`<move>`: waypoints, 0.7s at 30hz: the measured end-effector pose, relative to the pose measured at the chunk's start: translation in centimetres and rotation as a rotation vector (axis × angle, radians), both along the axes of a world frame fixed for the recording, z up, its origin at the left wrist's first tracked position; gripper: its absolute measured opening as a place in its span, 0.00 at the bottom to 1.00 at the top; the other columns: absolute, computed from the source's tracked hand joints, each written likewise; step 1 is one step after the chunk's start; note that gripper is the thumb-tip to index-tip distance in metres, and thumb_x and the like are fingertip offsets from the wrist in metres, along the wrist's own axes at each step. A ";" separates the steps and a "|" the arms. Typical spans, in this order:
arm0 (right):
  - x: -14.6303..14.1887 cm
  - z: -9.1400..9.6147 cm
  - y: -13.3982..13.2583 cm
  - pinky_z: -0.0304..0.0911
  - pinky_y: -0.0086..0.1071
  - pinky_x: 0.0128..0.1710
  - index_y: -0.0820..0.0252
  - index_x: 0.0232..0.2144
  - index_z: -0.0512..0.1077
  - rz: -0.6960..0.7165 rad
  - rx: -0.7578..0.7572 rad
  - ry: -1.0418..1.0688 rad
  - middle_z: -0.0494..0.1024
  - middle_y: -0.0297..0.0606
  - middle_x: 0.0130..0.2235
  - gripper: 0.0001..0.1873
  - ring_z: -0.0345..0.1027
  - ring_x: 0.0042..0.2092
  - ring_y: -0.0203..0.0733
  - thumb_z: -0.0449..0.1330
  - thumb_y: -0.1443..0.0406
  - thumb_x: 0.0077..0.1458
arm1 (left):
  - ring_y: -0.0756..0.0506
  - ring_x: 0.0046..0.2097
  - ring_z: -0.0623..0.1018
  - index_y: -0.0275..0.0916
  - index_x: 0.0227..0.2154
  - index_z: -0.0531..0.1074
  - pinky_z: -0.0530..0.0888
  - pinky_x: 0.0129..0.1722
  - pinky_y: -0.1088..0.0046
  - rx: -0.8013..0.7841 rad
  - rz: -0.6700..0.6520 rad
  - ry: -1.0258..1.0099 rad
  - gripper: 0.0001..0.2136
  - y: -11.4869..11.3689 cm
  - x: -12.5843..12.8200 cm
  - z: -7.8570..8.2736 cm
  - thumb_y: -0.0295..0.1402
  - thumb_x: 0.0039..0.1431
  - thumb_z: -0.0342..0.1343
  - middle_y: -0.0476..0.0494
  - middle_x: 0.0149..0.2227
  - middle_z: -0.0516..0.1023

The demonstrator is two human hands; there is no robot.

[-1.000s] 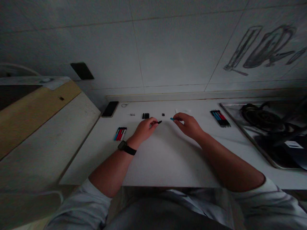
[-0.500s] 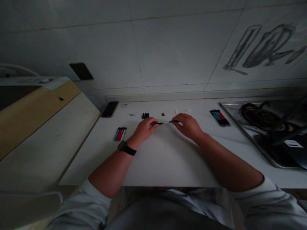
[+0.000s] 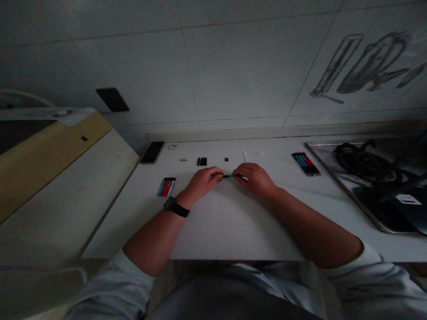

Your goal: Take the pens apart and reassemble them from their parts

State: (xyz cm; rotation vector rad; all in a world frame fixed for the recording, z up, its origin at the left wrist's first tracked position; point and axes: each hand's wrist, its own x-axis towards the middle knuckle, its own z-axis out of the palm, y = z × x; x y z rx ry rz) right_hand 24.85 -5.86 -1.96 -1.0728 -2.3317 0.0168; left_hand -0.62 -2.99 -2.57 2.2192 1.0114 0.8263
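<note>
My left hand and my right hand meet over the middle of the white counter, both closed on one slim pen with a black front and a blue barrel. The pen lies level between the fingertips, left hand on its black end, right hand on its blue end. A black watch sits on my left wrist. Several small black pen parts lie just beyond my left hand, and a tiny black piece sits beyond the pen.
A bundle of red, blue and black pens lies left of my hands, another bundle to the right. A phone rests at the counter's back left corner. A gas hob fills the right side; a wooden board lies left.
The two pen halves, apart a second ago, have been brought together into one pen. Both hands have drawn closer to each other and slightly toward me.
</note>
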 end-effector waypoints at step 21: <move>-0.3 -0.4 -0.2 0.63 0.37 0.43 0.57 0.44 0.79 -0.003 -0.034 0.029 0.82 0.43 0.41 0.09 0.75 0.41 0.46 0.58 0.64 0.67 | 0.45 0.44 0.81 0.41 0.46 0.76 0.77 0.49 0.65 -0.027 0.001 -0.140 0.11 0.6 -0.2 -1.1 0.33 0.61 0.65 0.44 0.43 0.83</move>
